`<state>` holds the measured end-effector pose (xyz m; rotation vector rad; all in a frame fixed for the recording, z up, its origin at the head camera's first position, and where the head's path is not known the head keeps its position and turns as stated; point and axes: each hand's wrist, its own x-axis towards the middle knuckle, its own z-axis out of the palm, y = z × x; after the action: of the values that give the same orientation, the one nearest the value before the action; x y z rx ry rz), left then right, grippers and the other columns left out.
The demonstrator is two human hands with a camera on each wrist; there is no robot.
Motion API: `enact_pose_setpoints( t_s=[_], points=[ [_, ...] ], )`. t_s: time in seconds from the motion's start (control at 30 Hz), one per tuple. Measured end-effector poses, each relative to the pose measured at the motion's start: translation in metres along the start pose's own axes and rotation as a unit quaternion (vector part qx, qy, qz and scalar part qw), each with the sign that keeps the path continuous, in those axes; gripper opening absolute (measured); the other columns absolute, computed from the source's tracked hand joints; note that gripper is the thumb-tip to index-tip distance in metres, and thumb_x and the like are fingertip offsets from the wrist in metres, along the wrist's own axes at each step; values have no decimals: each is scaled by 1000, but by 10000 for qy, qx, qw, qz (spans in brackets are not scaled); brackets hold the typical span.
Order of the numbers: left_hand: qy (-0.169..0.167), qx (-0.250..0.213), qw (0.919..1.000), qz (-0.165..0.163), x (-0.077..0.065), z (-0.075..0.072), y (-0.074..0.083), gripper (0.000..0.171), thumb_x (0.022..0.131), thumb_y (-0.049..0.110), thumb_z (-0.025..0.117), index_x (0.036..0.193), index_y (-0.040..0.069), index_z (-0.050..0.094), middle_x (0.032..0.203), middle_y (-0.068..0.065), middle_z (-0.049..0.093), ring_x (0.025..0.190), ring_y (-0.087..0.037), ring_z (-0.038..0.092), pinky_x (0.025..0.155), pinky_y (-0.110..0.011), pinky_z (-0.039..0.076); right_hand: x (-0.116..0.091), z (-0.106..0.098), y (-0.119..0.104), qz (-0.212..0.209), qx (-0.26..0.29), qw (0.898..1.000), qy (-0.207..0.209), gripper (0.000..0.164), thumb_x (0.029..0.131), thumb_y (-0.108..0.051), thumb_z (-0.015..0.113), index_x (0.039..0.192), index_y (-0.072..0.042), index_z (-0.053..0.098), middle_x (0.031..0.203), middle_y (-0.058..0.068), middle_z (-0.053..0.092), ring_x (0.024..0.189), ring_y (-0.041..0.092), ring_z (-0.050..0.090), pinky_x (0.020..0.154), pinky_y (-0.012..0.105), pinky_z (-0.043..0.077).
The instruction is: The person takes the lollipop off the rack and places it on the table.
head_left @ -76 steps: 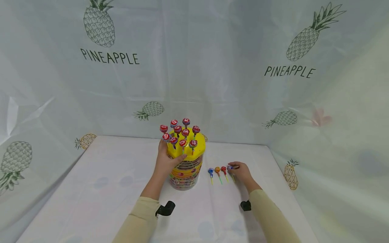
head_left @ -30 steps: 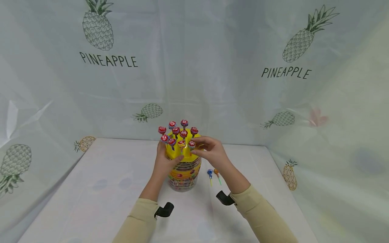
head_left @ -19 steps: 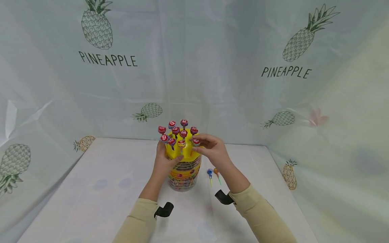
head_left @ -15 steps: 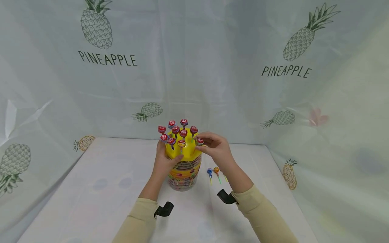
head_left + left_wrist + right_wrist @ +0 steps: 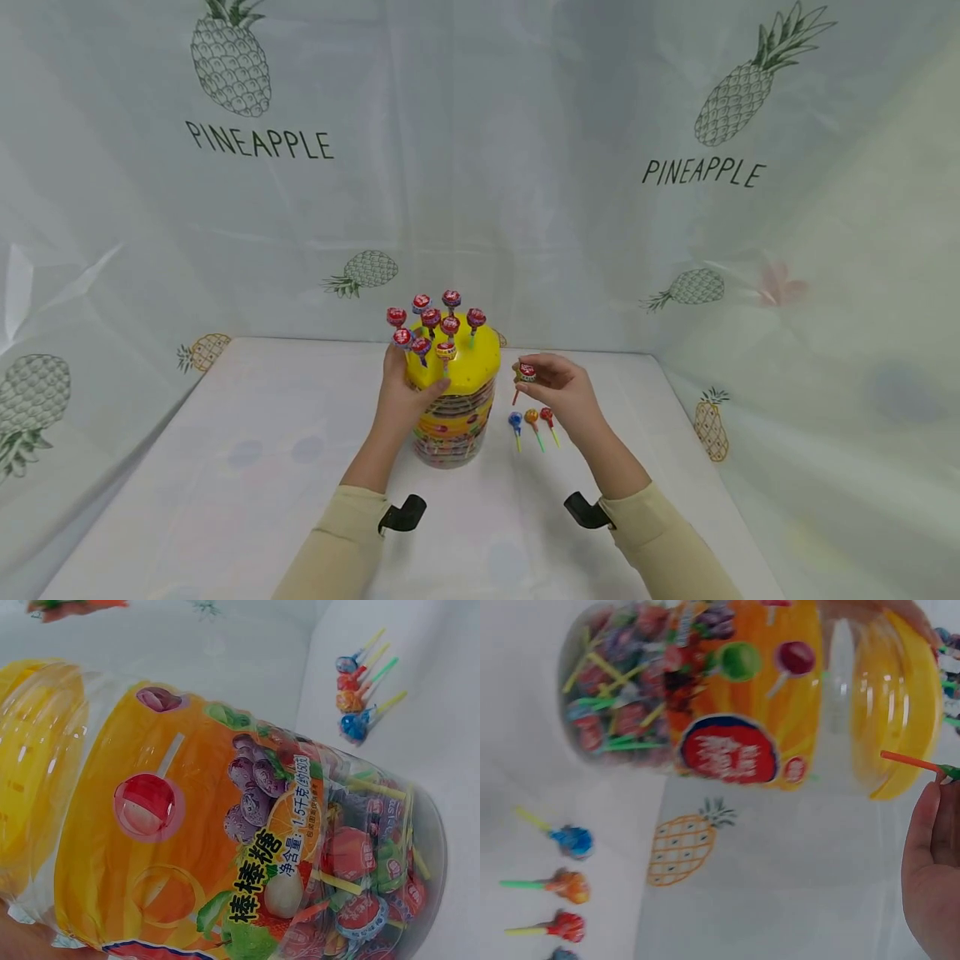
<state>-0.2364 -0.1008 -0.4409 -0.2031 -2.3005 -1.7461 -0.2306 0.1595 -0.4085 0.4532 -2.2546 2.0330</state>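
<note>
A clear plastic candy jar (image 5: 450, 433) with a yellow lid (image 5: 477, 371) stands on the table. Several wrapped lollipops (image 5: 449, 326) stick up out of the lid. My left hand (image 5: 402, 397) grips the jar at its lid edge, thumb across the front and fingers behind. To the right of the jar, my right hand (image 5: 573, 400) pinches a lollipop (image 5: 527, 372) by its wrapped head, its orange-red stick pointing down. Below that hand lie a blue lollipop (image 5: 515, 419), an orange lollipop (image 5: 532, 416) and a red lollipop (image 5: 547, 413) in a row; another blue lollipop (image 5: 564, 954) shows in the right wrist view.
The white table (image 5: 262, 500) carries the jar and the row. A pale curtain (image 5: 510, 167) printed with pineapples hangs behind it and along both sides. More lollipops (image 5: 360, 900) show through the jar's lower wall.
My right hand has drawn the front-right lollipop out of the lid and carried it right, over the row on the table. The red lollipop shows again. My left hand stays on the jar.
</note>
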Motion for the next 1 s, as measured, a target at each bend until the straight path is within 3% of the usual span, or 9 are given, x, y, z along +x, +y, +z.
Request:
enact_pose_setpoints(
  t_s=[0.23,0.43,0.67,1.0],
  points=[
    [-17,-67,10000,25,0,0,1,94,83,42,76,154,21,18,151,-10,20,132,-32,37,108,-51,35,-9,-13,29,525,-178,9984,79,33,87,0,71,119,0,64,117,14,66,100,22,65,85,29,55],
    [-51,-129,9999,4,1,1,-1,97,83,45,75,155,22,16,153,-9,18,132,-32,36,109,-52,35,-21,-26,61,791,-282,9964,-145,34,89,-2,69,122,1,62,120,16,64,104,25,64,87,29,54],
    [-24,-83,9999,-112,0,1,-1,100,81,50,75,156,22,14,155,-9,15,134,-33,35,110,-53,33,-31,-45,91,1162,-495,9920,59,34,88,-3,70,122,0,63,119,15,64,102,19,63,86,28,54],
    [-30,-79,9999,-95,1,0,-2,98,81,46,76,155,24,15,154,-10,17,134,-33,35,109,-53,33,-31,-70,116,1264,-751,9888,273,32,93,-4,64,125,0,62,122,16,64,110,29,61,87,33,54]
  ],
)
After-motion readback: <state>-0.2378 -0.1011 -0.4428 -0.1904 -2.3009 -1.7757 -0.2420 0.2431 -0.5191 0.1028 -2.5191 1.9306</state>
